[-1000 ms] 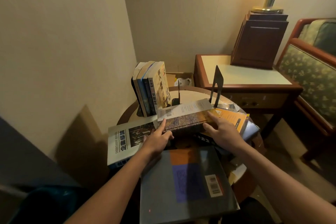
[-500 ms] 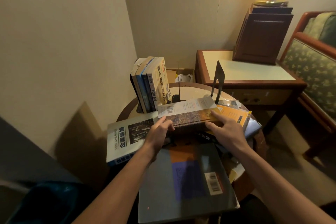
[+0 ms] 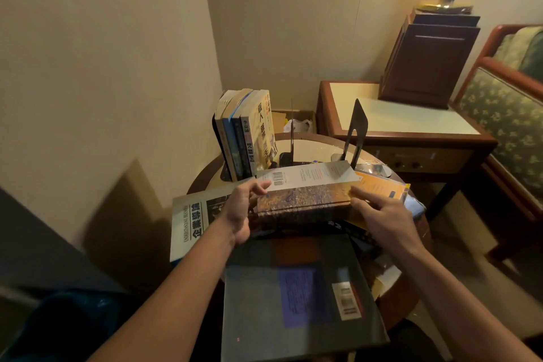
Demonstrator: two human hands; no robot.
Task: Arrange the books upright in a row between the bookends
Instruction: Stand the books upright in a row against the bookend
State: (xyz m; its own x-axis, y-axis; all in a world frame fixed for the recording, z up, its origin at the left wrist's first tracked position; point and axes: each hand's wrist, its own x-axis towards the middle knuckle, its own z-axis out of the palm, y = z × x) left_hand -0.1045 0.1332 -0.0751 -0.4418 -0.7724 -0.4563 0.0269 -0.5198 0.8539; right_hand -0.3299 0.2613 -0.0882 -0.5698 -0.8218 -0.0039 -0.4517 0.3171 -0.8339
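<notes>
A thick brown-patterned book (image 3: 305,200) with a white back cover lies flat in the middle of the round table (image 3: 311,147). My left hand (image 3: 241,211) grips its left end and my right hand (image 3: 382,217) holds its right end. Three books (image 3: 246,135) stand upright against the left black bookend (image 3: 219,138). A thin black bookend (image 3: 291,138) stands just right of them, and a taller black bookend (image 3: 357,129) stands further right. A grey book (image 3: 191,223), an orange book (image 3: 379,188) and a large dark book (image 3: 299,297) lie flat around the held one.
The wall is close on the left. A wooden side table (image 3: 411,123) with a dark wooden box (image 3: 429,62) and a lamp pole stands behind right. An upholstered armchair (image 3: 511,114) fills the right edge. A cardboard box (image 3: 293,120) sits on the floor behind the round table.
Both hands have closed in on the ends of the brown book and raised it slightly, its far edge tipping up. The other books stay put.
</notes>
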